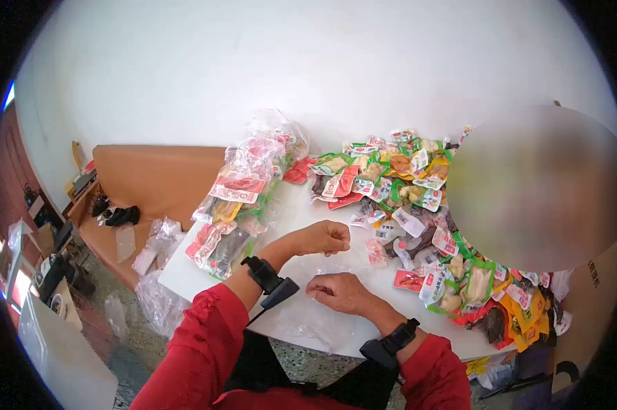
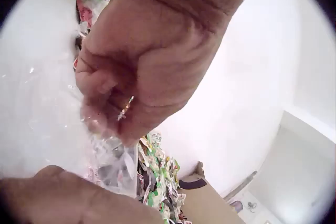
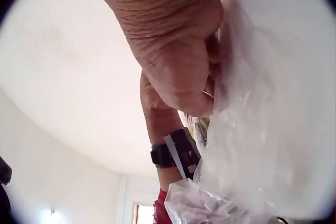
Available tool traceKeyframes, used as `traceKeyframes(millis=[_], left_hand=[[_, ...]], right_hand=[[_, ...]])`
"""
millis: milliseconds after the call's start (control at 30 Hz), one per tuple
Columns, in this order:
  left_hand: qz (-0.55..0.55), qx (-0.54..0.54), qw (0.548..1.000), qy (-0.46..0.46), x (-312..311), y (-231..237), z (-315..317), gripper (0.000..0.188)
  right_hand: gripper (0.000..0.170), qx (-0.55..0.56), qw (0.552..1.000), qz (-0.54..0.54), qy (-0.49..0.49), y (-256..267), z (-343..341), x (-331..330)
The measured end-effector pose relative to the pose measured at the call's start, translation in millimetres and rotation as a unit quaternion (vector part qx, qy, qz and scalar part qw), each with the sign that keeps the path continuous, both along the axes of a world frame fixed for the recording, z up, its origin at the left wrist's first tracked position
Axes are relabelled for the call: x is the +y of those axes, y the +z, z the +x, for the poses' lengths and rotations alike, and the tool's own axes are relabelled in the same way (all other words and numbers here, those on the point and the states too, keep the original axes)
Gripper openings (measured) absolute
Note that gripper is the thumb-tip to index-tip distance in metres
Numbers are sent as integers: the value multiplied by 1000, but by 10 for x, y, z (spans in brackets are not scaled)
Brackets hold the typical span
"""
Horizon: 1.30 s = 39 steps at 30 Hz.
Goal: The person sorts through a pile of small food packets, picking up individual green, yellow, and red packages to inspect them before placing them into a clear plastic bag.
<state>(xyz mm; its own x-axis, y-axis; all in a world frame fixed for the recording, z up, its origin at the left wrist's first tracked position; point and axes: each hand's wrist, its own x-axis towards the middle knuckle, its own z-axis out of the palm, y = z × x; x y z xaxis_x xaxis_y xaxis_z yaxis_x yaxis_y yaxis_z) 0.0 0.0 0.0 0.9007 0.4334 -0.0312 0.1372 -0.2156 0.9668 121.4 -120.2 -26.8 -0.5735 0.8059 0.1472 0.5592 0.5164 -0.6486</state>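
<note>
A clear plastic bag [image 1: 312, 316] hangs and spreads between the two hands over the front of the white table. My left hand [image 1: 320, 238] has its fingers curled on the bag's upper part; in the left wrist view thin film shows at the fingertips of that hand [image 2: 142, 71]. Closer to the table's front edge, my right hand [image 1: 346, 294] pinches the bag's near side. The right wrist view shows the wrinkled film [image 3: 257, 145] running down from the fingers of that hand [image 3: 178, 71]. Small vacuum-packed food packets [image 1: 411, 222] lie just beyond the hands.
Filled clear bags of packets [image 1: 237, 188] stand along the left of the white table [image 1: 295, 208]. A large heap of packets [image 1: 472, 283] covers the right side. Left of the table is a brown bench [image 1: 165, 184] with loose plastic. A person, blurred, is at the right.
</note>
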Motion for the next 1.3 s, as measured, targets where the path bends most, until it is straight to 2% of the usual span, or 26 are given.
traceKeyframes(millis=[100, 200, 267, 300, 367, 400, 467, 500, 533, 567, 600, 667, 700, 767, 833, 900, 933, 1000, 1067, 1100, 1133, 1167, 1233, 1300], left_hand=[[-56, -48, 997, 26, -63, -151, 86, 10], [-51, -110, 990, 72, -13, -221, 87, 14], [-60, -140, 984, 88, 16, -316, 74, 16], [-66, -162, 980, 99, 24, -365, 75, 18], [-64, -175, 975, 124, 26, -462, 96, 21], [5, -183, 972, 147, 13, -500, 114, 20], [158, -167, 957, 176, 36, -563, 130, 16], [153, -171, 957, 175, 20, -633, 158, 16], [227, -161, 938, 205, -22, -716, 196, 16], [300, -149, 912, 235, -22, -755, 210, 16], [261, -82, 940, 204, -102, -488, 104, 16], [283, -64, 939, 186, -101, -463, 74, 14], [291, -58, 938, 178, -111, -446, 53, 14], [284, -50, 935, 206, -88, -480, 57, 14], [274, -41, 931, 237, -58, -509, 71, 14], [258, -7, 917, 305, -32, -513, 92, 14], [260, -11, 917, 304, -39, -511, 91, 14], [313, -8, 922, 228, -62, -507, 74, 13], [311, -20, 921, 235, -50, -504, 63, 13], [306, -32, 921, 240, -50, -512, 56, 12], [304, -31, 921, 243, -51, -506, 51, 12], [291, -41, 920, 260, -45, -502, 51, 11], [274, -51, 921, 273, -45, -520, 66, 11], [229, -139, 905, 329, -10, -556, 108, 11]], right_hand=[[17, 3, 1000, 3, -5, -26, 13, -41], [17, 33, 999, -3, -26, -43, -31, 47], [16, 58, 993, -81, -64, 13, -57, 35], [16, 49, 993, -86, -62, 58, -55, 39], [17, 31, 985, -162, -58, 196, -38, 54], [17, 24, 984, -167, -60, 363, -28, 58], [19, -201, 975, -96, -9, 803, -43, 216], [19, -217, 972, -81, -41, 933, -74, 393], [20, -232, 968, -64, -73, 1072, -117, 582], [19, -276, 954, 15, -114, 1117, -161, 822], [20, -306, 931, 85, -179, 1041, -192, 1122], [22, -248, 925, 235, -164, 818, -188, 1646], [22, -254, 924, 235, -163, 706, -205, 1831], [27, -352, 876, 292, -154, 549, -253, 2128], [29, -385, 878, 250, -137, 548, -235, 2344], [32, -411, 878, 208, -129, 514, -150, 2480], [31, -437, 864, 205, -140, 482, -92, 2548], [30, -464, 848, 207, -150, 475, -8, 2664], [27, -511, 822, 180, -174, 462, 28, 2750], [27, -509, 823, 180, -173, 514, 90, 2754], [24, -396, 843, 307, -198, 628, 176, 2710], [23, -270, 838, 422, -217, 711, 255, 2649], [23, -66, 873, 370, -311, 1102, 212, 2192], [20, 101, 872, 340, -337, 1312, 317, 1846]])
